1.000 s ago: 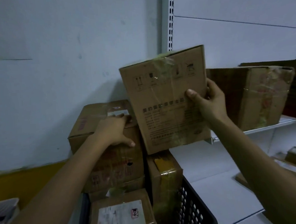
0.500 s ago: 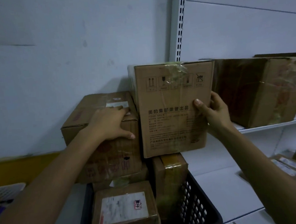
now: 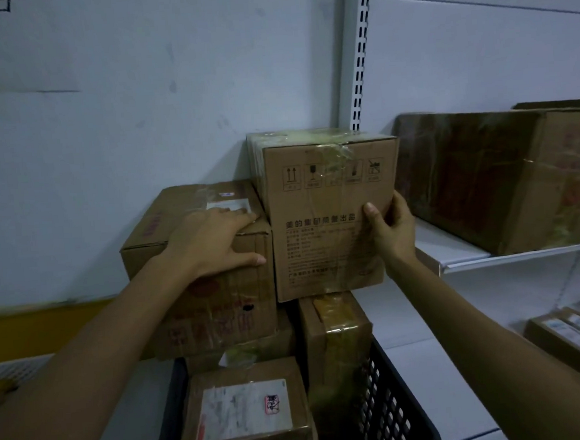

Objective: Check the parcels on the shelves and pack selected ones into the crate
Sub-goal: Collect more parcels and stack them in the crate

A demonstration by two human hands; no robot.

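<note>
Carton stock printed with handling symbols and dark text, the printed carton (image 3: 329, 217) stands upright above the black crate (image 3: 390, 401), its lower edge meeting the top of a tall taped parcel (image 3: 335, 347) that stands inside the crate. The right hand (image 3: 390, 233) grips its right edge, thumb on the printed front and fingers curled round the side. Just to its left, touching it, sits a brown carton (image 3: 201, 294) with red print. The left hand (image 3: 211, 242) rests flat on top of it, fingers straight and thumb over the front edge. A labelled parcel (image 3: 244, 415) lies at the front of the crate. To the right, a white shelf (image 3: 490, 259) carries a large carton (image 3: 502, 181), with flat parcels (image 3: 571, 341) on the level below. A slotted post (image 3: 359, 50) rises behind, against the pale wall (image 3: 136, 110).
</note>
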